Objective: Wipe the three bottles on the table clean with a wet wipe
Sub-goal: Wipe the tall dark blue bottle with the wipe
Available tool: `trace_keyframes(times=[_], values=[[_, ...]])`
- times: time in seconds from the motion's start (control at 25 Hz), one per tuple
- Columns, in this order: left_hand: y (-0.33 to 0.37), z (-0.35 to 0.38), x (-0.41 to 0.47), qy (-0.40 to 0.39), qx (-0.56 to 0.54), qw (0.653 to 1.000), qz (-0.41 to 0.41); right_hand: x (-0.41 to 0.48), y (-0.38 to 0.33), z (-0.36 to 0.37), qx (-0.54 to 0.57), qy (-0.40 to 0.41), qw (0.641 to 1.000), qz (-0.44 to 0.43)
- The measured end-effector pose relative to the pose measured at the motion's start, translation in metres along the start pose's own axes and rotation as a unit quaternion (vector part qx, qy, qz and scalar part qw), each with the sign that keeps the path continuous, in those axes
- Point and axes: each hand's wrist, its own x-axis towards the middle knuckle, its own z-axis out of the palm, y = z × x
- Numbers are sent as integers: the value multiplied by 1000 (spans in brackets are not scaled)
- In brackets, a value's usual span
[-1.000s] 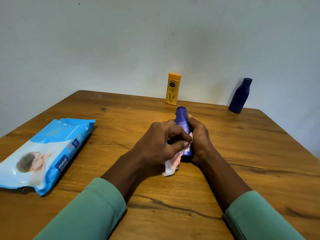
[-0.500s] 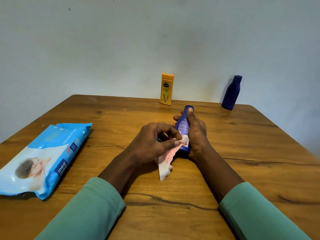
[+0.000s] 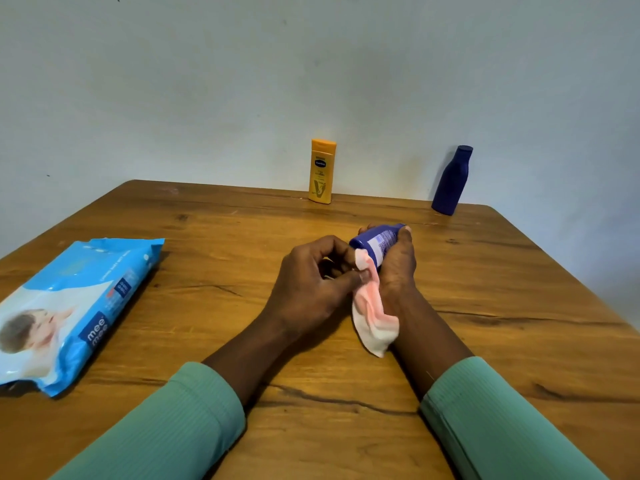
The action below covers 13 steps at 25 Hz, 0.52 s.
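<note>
The wooden surface point(image 3: 485, 306) is showing grain and dark cracks; the wipes pack point(image 3: 76, 306) is gleaming as glossy plastic film; the small blue bottle point(image 3: 375, 242), yellow bottle point(image 3: 322, 171) and dark blue bottle point(image 3: 451, 181) are looking like smooth plastic; the wet wipe point(image 3: 374, 320) is looking like soft, crumpled cloth.

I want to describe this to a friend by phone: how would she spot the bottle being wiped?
Start at the wooden table; near its middle two hands meet. There the right hand grips a small blue bottle, tilted, while the left hand pinches a pinkish wipe against it. Unlike the yellow bottle and the dark blue bottle standing by the wall, it alone is in a hand.
</note>
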Motion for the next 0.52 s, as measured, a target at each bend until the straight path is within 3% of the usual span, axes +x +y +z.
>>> trace_keyframes(times=[0.16, 0.36, 0.52], values=[[0, -5, 8, 107, -62, 992, 7, -1, 5, 0, -38, 10, 999, 3], [-2, -1, 1, 3, 23, 1000, -6, 3, 3, -1, -41, 12, 999, -7], [1, -5, 7, 103, -69, 992, -16, 6, 7, 0, -85, 24, 996, -7]])
